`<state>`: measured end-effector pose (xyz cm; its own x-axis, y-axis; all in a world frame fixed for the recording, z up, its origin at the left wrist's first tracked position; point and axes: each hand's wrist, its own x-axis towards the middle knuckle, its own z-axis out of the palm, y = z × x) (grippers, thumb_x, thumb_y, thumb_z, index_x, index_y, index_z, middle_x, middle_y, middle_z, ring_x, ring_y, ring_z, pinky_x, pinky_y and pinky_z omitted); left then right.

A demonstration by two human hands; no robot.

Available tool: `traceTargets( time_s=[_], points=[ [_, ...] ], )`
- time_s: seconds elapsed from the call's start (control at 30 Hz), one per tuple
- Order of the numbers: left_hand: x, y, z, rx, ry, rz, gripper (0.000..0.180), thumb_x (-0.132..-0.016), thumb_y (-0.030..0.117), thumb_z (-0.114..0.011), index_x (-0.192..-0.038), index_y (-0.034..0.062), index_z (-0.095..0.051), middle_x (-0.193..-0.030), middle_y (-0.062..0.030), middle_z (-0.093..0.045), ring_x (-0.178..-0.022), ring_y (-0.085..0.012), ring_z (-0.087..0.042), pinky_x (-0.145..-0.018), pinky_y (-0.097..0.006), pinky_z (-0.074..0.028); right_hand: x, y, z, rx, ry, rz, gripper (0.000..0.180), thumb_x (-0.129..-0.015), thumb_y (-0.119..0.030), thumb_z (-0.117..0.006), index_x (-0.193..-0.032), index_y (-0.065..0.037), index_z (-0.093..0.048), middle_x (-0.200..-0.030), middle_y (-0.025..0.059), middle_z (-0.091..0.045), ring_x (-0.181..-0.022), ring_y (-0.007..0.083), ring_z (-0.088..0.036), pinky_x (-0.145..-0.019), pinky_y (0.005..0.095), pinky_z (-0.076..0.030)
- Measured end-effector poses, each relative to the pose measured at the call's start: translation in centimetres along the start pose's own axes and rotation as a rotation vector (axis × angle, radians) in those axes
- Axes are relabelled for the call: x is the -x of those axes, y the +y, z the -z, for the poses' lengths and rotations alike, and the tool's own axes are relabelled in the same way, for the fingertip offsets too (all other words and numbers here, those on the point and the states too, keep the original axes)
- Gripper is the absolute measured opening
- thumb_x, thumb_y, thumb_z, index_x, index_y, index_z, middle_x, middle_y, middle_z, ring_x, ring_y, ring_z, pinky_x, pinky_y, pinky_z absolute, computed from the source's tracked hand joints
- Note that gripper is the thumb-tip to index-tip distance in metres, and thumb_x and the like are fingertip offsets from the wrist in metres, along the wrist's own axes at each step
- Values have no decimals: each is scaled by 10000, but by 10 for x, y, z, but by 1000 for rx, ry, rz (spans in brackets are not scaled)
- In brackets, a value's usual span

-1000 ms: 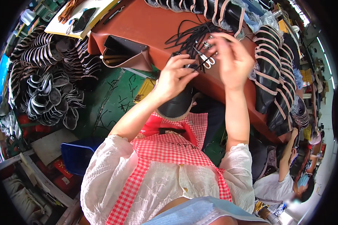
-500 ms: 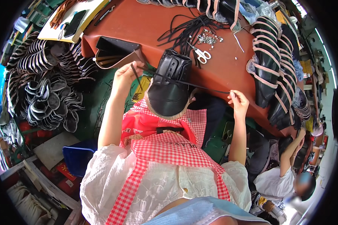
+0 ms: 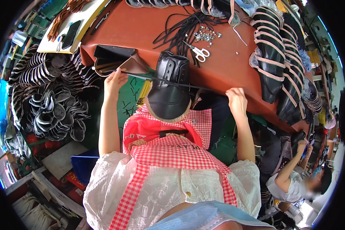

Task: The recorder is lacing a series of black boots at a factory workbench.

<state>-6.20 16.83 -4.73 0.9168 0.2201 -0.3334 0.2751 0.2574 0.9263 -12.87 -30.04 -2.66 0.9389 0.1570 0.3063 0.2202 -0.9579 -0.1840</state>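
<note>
A black leather shoe upper [image 3: 169, 100] with a pale stitched edge rests toe toward me, against the table's near edge. Across its eyelets runs a black shoelace [image 3: 137, 75], drawn out taut to both sides. Left of the shoe, my left hand [image 3: 115, 81] pinches one length of the lace between thumb and fingers. My right hand [image 3: 237, 100] is closed on the other end, beside the table edge; its fingertips are partly hidden. Neither hand touches the shoe.
On the red-brown table [image 3: 142, 28] lie a heap of black laces [image 3: 183, 32], small metal pieces [image 3: 207, 35] and white-handled scissors [image 3: 201, 53]. Stacked uppers [image 3: 270, 57] line its right side. More uppers [image 3: 51, 111] pile up at left. A co-worker [image 3: 295, 180] sits at right.
My left hand has moved slightly left and down, and its loose lace end no longer hangs visibly. My right hand has turned, fingers curled in. The view has shifted a little.
</note>
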Motion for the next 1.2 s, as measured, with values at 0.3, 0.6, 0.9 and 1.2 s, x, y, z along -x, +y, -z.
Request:
traceTargets(
  time_s=[0.3,0.6,0.9,1.2],
  points=[
    [39,4,-110,-853,-342,-633,129,-784,166,-659,-836,53,-692,-803,-109,-640,-733,-249,-625,-663,-327,-485,-33,-100,-48,-1498,168,-403,132,-869,42,-552,-992,73,-587,-931,151,-654,-815,220,-674,-696,288,-559],
    [44,-20,-141,-988,-424,-963,107,-744,139,-659,-826,73,-680,-811,-41,-576,-800,-231,-602,-710,-332,-489,-39,-125,-65,-903,290,-116,179,-752,82,-631,-911,-2,-632,-868,98,-655,-761,203,-649,-687,287,-522],
    [40,-26,-142,-982,-416,-959,108,-746,146,-653,-832,86,-681,-824,-40,-578,-823,-234,-596,-725,-336,-485,-43,-127,-56,-986,455,-97,119,-769,23,-675,-873,2,-622,-856,103,-649,-741,193,-644,-654,268,-538],
    [40,-24,-144,-1000,-438,-910,115,-755,127,-652,-842,57,-679,-829,-59,-576,-820,-253,-586,-728,-346,-471,-41,-133,-78,-1027,292,-149,134,-749,32,-688,-862,7,-621,-845,95,-648,-735,165,-655,-661,262,-545]
  ],
)
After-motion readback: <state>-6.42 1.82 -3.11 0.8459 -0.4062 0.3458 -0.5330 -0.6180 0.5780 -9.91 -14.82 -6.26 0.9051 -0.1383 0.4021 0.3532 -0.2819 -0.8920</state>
